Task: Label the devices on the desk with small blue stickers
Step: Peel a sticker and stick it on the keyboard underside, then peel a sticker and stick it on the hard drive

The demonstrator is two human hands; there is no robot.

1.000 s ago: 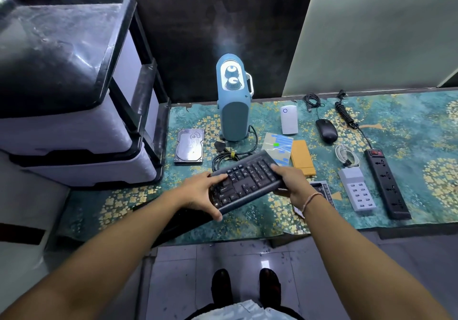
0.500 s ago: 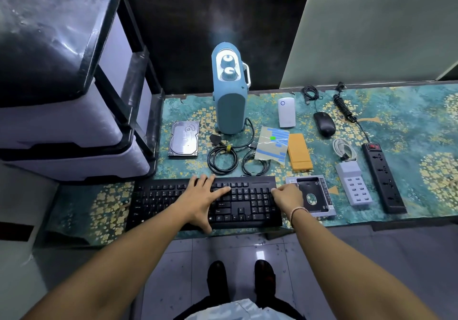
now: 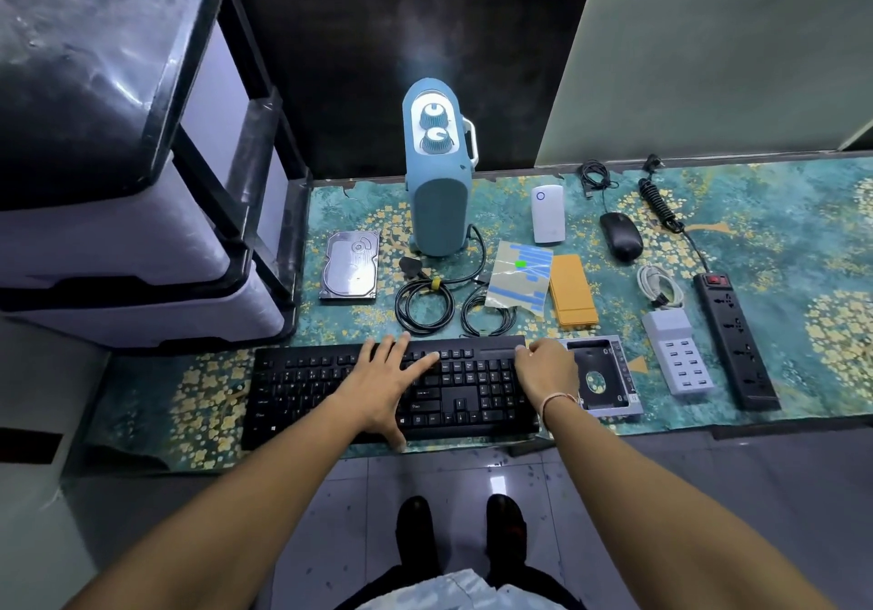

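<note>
A black keyboard (image 3: 307, 387) lies flat along the desk's front edge. My left hand (image 3: 385, 385) rests on its keys with fingers spread straight. My right hand (image 3: 545, 373) lies at the keyboard's right end, fingers bent over its top right corner. A sheet of small blue stickers (image 3: 522, 274) sits behind the keyboard beside an orange pad (image 3: 572, 297). Other devices on the desk: a hard drive (image 3: 350, 265), a blue heater (image 3: 437, 170), a white plug-in unit (image 3: 548, 215), a black mouse (image 3: 621, 243), a white USB charger (image 3: 678, 359), a black power strip (image 3: 734, 342), and a drive caddy (image 3: 602, 375).
A stack of plastic drawers (image 3: 123, 212) stands at the desk's left end. Coiled black cables (image 3: 425, 304) lie between the heater and the keyboard. A white cable (image 3: 659, 285) lies above the charger. A patterned teal cloth (image 3: 779, 241) covers the desk. My shoes show on the tiled floor below.
The keyboard, held up tilted in both hands a second ago, now lies flat on the desk. My left hand has flattened onto the keys; my right stays at the right end.
</note>
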